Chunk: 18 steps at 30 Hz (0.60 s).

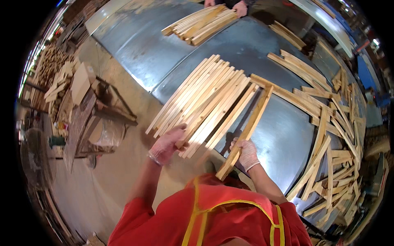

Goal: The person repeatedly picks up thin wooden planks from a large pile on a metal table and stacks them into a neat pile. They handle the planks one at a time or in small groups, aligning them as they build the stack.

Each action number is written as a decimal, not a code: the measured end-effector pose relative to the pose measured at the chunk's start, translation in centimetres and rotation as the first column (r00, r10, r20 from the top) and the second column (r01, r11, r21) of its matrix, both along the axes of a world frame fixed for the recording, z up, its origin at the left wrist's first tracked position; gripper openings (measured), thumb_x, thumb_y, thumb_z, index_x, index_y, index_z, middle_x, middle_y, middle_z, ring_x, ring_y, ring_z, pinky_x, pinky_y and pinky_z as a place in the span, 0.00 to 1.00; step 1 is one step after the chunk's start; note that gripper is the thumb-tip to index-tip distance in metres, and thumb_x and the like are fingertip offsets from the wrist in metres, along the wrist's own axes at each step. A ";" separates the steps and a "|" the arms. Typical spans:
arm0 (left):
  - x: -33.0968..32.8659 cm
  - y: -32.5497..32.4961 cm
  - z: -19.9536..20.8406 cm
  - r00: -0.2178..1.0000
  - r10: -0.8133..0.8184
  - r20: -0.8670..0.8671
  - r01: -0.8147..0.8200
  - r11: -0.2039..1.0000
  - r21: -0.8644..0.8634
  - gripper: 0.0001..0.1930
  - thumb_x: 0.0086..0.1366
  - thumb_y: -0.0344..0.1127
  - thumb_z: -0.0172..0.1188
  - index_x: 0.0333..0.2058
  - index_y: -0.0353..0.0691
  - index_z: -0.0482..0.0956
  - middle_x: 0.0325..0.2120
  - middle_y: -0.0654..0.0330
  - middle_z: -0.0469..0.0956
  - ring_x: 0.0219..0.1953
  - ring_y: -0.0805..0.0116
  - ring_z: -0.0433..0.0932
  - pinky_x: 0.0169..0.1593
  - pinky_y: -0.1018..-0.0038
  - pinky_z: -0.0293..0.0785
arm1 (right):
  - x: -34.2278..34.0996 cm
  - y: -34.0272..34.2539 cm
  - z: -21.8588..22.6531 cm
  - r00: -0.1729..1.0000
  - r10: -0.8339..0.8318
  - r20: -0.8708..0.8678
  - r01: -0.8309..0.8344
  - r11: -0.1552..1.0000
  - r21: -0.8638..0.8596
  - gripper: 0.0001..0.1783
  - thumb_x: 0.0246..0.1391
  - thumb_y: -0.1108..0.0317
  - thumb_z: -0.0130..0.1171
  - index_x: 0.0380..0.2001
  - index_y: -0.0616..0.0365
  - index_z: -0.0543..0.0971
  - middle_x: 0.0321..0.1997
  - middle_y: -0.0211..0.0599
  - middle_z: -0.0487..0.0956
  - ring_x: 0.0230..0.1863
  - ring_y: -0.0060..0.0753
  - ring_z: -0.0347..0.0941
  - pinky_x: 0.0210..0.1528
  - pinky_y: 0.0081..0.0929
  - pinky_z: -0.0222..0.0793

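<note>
A row of pale wooden strips [201,100] lies side by side on the metal table, their near ends sticking out past its edge. At the near ends, my left hand [165,146], in a light glove, is closed around the end of one strip, its thumb on top and fingers below. My right hand [245,153], also gloved, grips a darker wooden strip [258,112] near its close end. That strip slants apart from the row, and its far end meets a lengthwise strip [287,95] on the table.
The metal table [139,53] stretches ahead. Across it, a co-worker's hands [240,8] hold another bundle of strips [201,23]. A loose heap of strips [336,164] covers the right side. A stand with cardboard [84,84] and stacked wood [53,69] are on the left.
</note>
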<state>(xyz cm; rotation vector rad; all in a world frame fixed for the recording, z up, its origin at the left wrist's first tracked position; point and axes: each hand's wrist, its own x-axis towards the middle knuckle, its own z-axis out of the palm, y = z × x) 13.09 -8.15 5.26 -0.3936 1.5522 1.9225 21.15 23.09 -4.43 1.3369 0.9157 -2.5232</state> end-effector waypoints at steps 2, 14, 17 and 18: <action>-2.2 3.7 2.1 0.967 -0.247 -0.057 0.242 0.967 -0.083 0.26 0.73 0.44 0.63 0.62 0.32 0.77 0.32 0.65 0.78 0.33 0.76 0.79 0.36 0.76 0.74 | 0.6 0.9 0.3 0.994 -0.023 -0.107 0.025 0.999 0.021 0.20 0.49 0.83 0.58 0.48 0.67 0.75 0.37 0.46 0.79 0.34 0.46 0.79 0.38 0.44 0.83; 9.1 18.7 -4.4 0.097 -0.842 -0.530 0.168 0.539 -0.826 0.38 0.51 0.45 0.78 0.62 0.42 0.78 0.53 0.47 0.83 0.48 0.41 0.86 0.49 0.54 0.85 | 5.2 7.6 3.1 0.971 -0.076 -0.229 0.155 0.923 0.352 0.39 0.58 0.78 0.65 0.72 0.61 0.64 0.42 0.37 0.80 0.43 0.33 0.78 0.48 0.32 0.79; 8.8 19.1 -6.3 0.134 -0.837 -0.530 0.152 0.546 -0.824 0.33 0.51 0.44 0.78 0.56 0.42 0.82 0.56 0.47 0.83 0.50 0.41 0.86 0.52 0.55 0.85 | 6.7 16.8 1.2 0.976 0.026 -0.217 0.137 0.702 0.699 0.31 0.60 0.68 0.65 0.66 0.59 0.72 0.47 0.42 0.84 0.48 0.36 0.82 0.51 0.38 0.81; 8.4 19.5 -6.2 0.163 -0.833 -0.529 0.170 0.551 -0.817 0.31 0.51 0.43 0.78 0.55 0.42 0.83 0.56 0.47 0.83 0.51 0.42 0.86 0.53 0.55 0.84 | 6.0 21.5 4.4 0.991 0.049 -0.127 0.074 0.592 0.803 0.30 0.58 0.66 0.67 0.63 0.60 0.74 0.47 0.42 0.84 0.47 0.35 0.82 0.50 0.38 0.80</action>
